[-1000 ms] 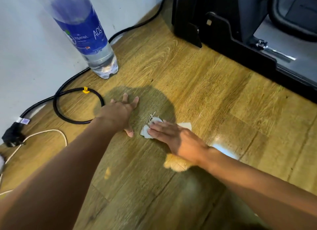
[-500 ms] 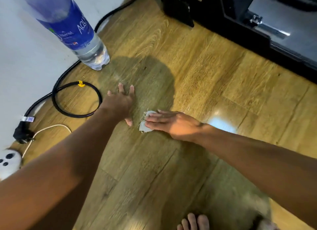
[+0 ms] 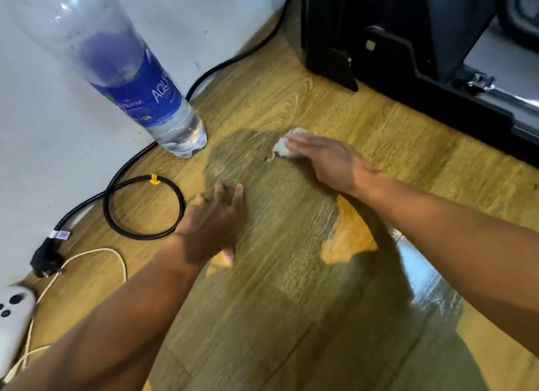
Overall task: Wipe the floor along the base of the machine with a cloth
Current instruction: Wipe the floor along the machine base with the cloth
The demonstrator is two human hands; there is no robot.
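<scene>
Right hand (image 3: 329, 163) flat on cloth (image 3: 284, 147)

Shows a bare left forearm (image 3: 116, 317) at lower left of the frame, a bare right forearm (image 3: 452, 239) at right, with uncovered left hand (image 3: 210, 227) and right hand (image 3: 329, 163).

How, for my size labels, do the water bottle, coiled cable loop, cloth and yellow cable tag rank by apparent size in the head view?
1. water bottle, though nearness to the camera inflates it
2. coiled cable loop
3. cloth, partly hidden under the right hand
4. yellow cable tag
</scene>
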